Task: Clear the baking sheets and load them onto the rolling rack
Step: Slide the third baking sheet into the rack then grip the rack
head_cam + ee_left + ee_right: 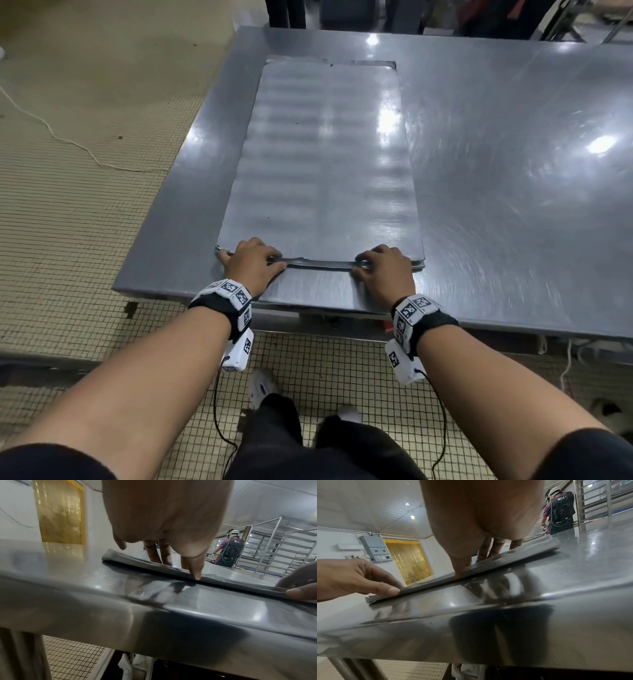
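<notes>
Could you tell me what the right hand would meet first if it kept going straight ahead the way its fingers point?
The right hand is already on the near rim of the flat grey metal baking sheet. Going forward, it would probably just slide over the sheet's bare top; nothing else shows in that line.

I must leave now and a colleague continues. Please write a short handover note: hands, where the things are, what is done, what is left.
Left hand: grips the near edge of the baking sheets, thumb at the rim.
Right hand: grips the same edge, further right.
Sheets: a flat stack on the steel table, top one bare.
Done: top sheet is clear.
Left: lift the sheets and load them; racks stand beyond the table.
</notes>
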A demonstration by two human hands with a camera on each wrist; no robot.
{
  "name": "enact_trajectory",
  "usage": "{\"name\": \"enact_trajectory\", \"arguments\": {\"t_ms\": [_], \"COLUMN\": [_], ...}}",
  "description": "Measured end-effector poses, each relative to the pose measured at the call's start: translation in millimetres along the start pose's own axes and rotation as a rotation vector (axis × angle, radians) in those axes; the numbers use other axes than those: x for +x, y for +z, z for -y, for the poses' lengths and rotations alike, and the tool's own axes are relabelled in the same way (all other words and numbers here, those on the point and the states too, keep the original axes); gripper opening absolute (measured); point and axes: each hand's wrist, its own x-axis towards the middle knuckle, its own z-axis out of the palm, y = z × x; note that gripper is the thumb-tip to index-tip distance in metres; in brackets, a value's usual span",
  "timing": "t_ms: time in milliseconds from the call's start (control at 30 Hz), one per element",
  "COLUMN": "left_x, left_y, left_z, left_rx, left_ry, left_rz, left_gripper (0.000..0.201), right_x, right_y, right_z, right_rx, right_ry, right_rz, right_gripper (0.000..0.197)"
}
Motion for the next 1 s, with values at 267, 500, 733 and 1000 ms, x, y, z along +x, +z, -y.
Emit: {"name": "enact_trajectory", "arguments": {"t_ms": [267, 500, 733, 1000], "left_x": [1, 3, 12, 67], "left_y": [6, 6, -12, -26], "left_z": [2, 9, 30, 100], "left_rx": [-0.013, -0.022, -0.087, -0.304], "left_ry": [0.01, 0.072, 0.058, -0.315], "left_rz": [-0.024, -0.027, -0.023, 0.033], "left_gripper": [0.027, 0.029, 0.057, 0.05], "right_x": [-2, -4, 7, 35], "right_y": [6, 4, -22, -38], "right_z": [0, 4, -9, -69], "right_rx": [-0.013, 0.008, 0.097, 0.3], "right_ry": [0.011, 0.043, 0.172, 0.55], "right_rz": [-0.037, -0.014, -0.017, -0.037], "right_gripper": [0.026, 0.024, 0.043, 0.052]}}
